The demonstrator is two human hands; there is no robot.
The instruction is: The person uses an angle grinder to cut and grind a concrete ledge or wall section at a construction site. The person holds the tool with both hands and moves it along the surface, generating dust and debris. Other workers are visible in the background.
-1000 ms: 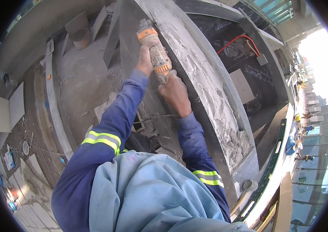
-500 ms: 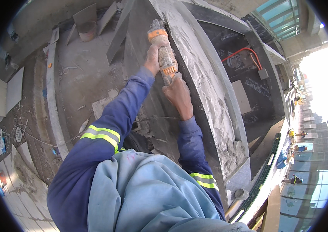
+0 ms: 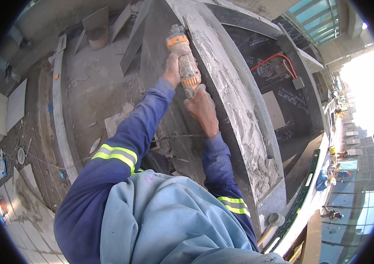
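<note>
Your left hand (image 3: 173, 67) and right hand (image 3: 202, 109) are clamping their fingers around the power tool (image 3: 190, 70), just beside the mortar strip (image 3: 236, 97). Seemingly you are working along it; advancing is requiring steady guiding.

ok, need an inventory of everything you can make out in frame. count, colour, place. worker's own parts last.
power tool: 1, orange and dusty grey, upper centre, in both hands
mortar bed: 1, pale grey, right of the tool
curved tube: 1, red, upper right
small box: 1, grey, at the tube's lower end
square panel: 1, beige, below the tube
bucket: 1, dusty, upper left
round grille: 1, whitish, far left
mallet: 1, grey head, lower right
level: 1, dark green, beside the mallet
co-workers: several, too small to count, far right
left hand: 1, dusty, around the tool's body
right hand: 1, dusty, gripping its near end
sleeves: 2, navy, yellow-and-silver bands, lower centre
</note>
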